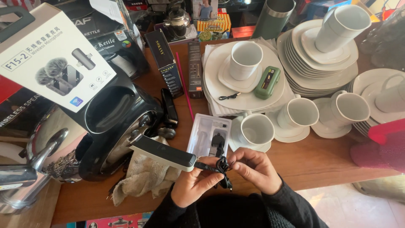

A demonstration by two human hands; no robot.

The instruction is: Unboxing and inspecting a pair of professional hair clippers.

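My left hand (192, 183) holds a slim black box-shaped device (164, 153) by its near end, with the device pointing up and to the left. A short coiled black cable (223, 171) hangs from that end. My right hand (255, 169) pinches the cable bundle beside the left hand's fingertips. Both hands are low in the middle of the view, above the front edge of the brown wooden table (320, 160). Just beyond the hands lies an open clear plastic tray (202, 135) with a small dark part in it.
White cups (257, 128) on saucers and stacked white plates (320, 63) fill the right side. A small green case (268, 82) lies on a square plate. A black kettle (114, 122), a grey cloth (143, 175) and cardboard boxes (50, 55) crowd the left. A red cloth (382, 145) lies at far right.
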